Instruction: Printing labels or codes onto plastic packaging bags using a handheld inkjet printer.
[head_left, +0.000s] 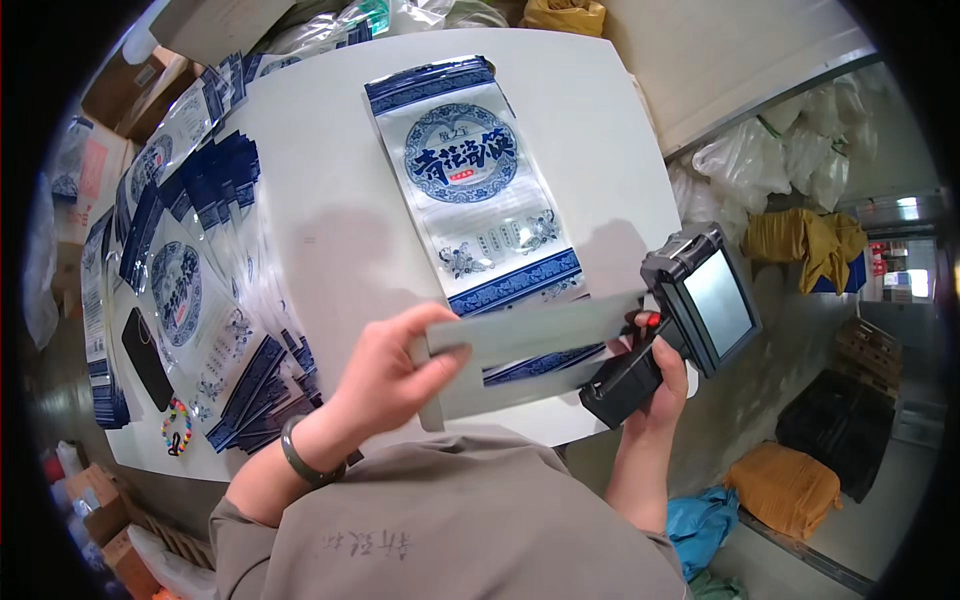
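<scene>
Machine (690, 265), black and boxy, is in the right hand (660, 395), by the right edge of the bench (310, 140). It has a shiny screen (718, 300), a red button (653, 320) and a thick handle (617, 392). It looks like hard plastic, so it should be stiff and a bit heavy, and a drop could crack the screen. The handle seems the best place to hold. The right fingers curl around it; some are hidden, so I cannot tell how they all sit.

The left hand (405, 370) pinches the end of a flat grey frame (540, 330) between thumb and fingers. The frame has 2 long bars with a gap between, and looks smooth, stiff and light. It is over the near part of a stack of bags (500, 230); I cannot tell if they touch.

Those bags are thin, shiny, white and blue. They should be soft and slippery, easiest to lift by a corner. A loose heap of bags (215, 280) lies at the left, with round, bright beads (171, 440).
</scene>
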